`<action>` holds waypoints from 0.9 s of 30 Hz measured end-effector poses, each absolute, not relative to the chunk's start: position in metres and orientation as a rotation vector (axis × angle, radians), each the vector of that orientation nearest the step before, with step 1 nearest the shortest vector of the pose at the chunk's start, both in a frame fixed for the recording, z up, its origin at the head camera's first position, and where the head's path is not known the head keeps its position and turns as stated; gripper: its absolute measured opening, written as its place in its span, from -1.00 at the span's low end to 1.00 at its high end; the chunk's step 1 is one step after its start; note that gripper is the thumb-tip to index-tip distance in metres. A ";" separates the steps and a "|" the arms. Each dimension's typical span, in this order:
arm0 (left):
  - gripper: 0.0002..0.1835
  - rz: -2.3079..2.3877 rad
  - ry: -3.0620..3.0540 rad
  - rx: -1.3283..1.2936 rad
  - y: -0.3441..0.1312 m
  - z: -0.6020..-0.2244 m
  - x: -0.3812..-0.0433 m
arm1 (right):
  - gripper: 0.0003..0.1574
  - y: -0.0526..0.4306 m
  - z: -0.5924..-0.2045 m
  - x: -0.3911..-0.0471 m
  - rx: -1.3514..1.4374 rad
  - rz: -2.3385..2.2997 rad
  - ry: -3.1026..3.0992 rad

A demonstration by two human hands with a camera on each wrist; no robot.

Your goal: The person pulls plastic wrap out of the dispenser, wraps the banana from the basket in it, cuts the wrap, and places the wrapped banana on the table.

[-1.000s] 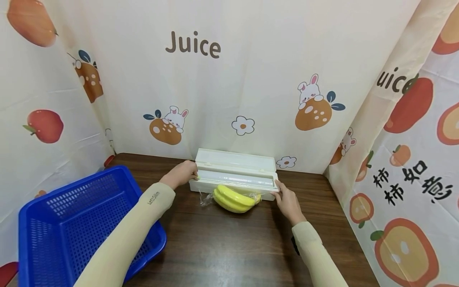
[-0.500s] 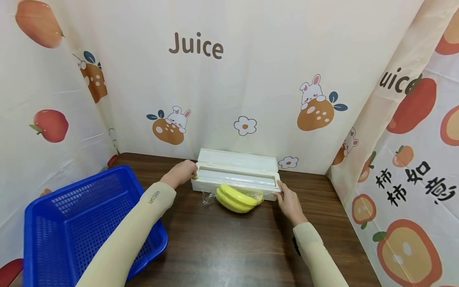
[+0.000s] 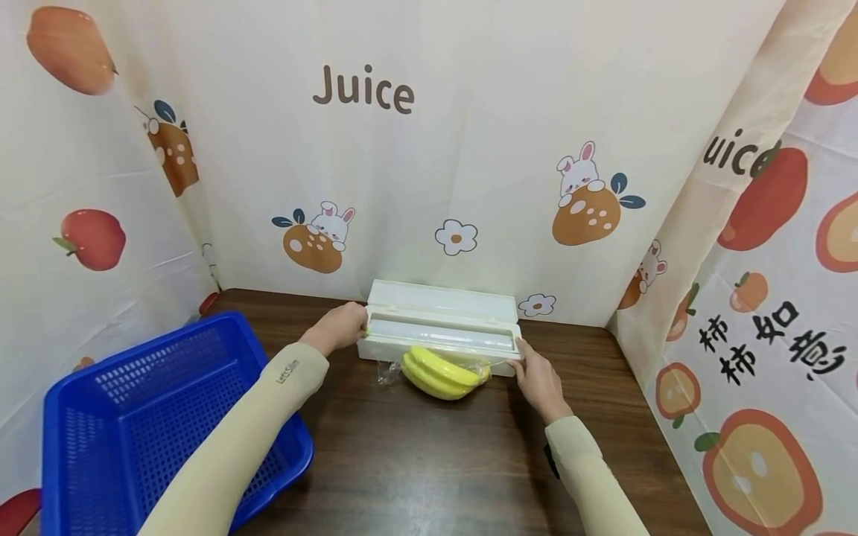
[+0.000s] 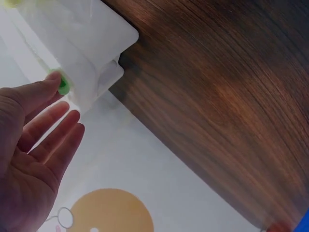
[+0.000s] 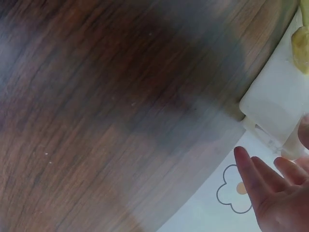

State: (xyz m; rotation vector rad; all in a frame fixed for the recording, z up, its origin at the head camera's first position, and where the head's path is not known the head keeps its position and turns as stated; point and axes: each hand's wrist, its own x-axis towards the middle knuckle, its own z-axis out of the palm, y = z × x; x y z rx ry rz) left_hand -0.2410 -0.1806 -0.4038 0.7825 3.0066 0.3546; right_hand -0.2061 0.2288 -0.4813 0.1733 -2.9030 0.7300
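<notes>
A white cling film box lies at the back of the table with its lid raised and a roll of film inside. At its left end my left hand pinches a small green slider between thumb and forefinger, the other fingers loose. My right hand holds the box's right end, thumb at the front corner and several fingers extended in the right wrist view. A bunch of yellow bananas rests against the box front. Clear film covers it and bunches at its left.
To the left a blue plastic basket stands on the brown wooden table. Printed fabric hangs behind the table and along both sides. Red objects show partly at the left edge.
The camera view shifts slightly. Hands, box and bananas hold the same positions relative to each other.
</notes>
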 end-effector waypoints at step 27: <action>-0.87 0.044 3.133 0.902 -0.146 -0.425 -0.236 | -0.82 0.215 -0.480 -0.197 0.433 0.740 -2.639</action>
